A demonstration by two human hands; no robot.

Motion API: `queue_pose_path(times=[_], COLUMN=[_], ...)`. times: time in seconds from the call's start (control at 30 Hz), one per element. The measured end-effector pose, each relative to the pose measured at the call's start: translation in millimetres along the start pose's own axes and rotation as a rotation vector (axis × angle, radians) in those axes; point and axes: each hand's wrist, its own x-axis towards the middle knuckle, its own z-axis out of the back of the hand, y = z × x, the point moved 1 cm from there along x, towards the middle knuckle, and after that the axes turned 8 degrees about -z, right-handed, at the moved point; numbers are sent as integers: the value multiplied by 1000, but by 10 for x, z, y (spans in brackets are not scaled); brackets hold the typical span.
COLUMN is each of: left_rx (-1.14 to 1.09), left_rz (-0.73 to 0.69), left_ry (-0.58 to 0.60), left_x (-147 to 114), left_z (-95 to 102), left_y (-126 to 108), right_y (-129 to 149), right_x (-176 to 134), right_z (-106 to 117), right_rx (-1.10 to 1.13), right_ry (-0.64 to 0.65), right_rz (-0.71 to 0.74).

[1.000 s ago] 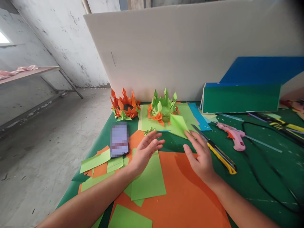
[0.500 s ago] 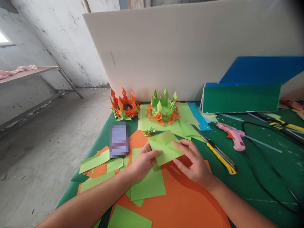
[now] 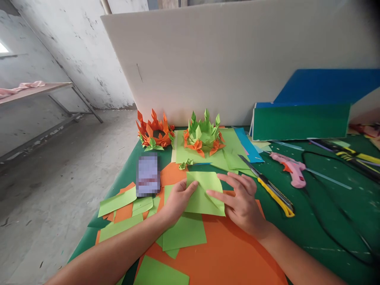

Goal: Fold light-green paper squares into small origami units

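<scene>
My left hand (image 3: 179, 200) pinches the left side of a square of light green paper (image 3: 204, 204), thumb on top and the other fingers underneath. A faint crease shows across the square, and its right edge curls slightly. At that right edge, my right hand (image 3: 242, 200) has its fingers apart, with the thumb and one fingertip touching the paper. Beneath both hands lie a large orange sheet (image 3: 237, 253) and another green square (image 3: 185, 233). Just beyond the held paper is a small folded green paper piece (image 3: 185, 164).
An orange folded-paper crown (image 3: 154, 132) and a green one (image 3: 204, 132) stand at the back. To the right lie a yellow utility knife (image 3: 273, 194), blade out, and a pink glue gun (image 3: 289, 168) with its black cord. A pixelated phone-like object (image 3: 147, 174) is at left.
The green square has turned, its edges now roughly level instead of diagonal. My right fingers have shifted on its right edge and spread.
</scene>
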Motion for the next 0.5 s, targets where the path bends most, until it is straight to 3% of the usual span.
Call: queue_pose_path(times=[0.23, 0.33, 0.5], left_rx=[174, 224, 300], left_rz=[-97, -124, -103], left_ry=[-55, -4, 100], left_x=[-38, -62, -58], left_z=[-11, -37, -57], left_y=[-1, 3, 11], right_y=[57, 78, 124], right_x=[-37, -10, 30], right_z=[51, 69, 75], right_rx=[-33, 97, 269], right_ry=[26, 111, 166], right_rz=[138, 203, 196])
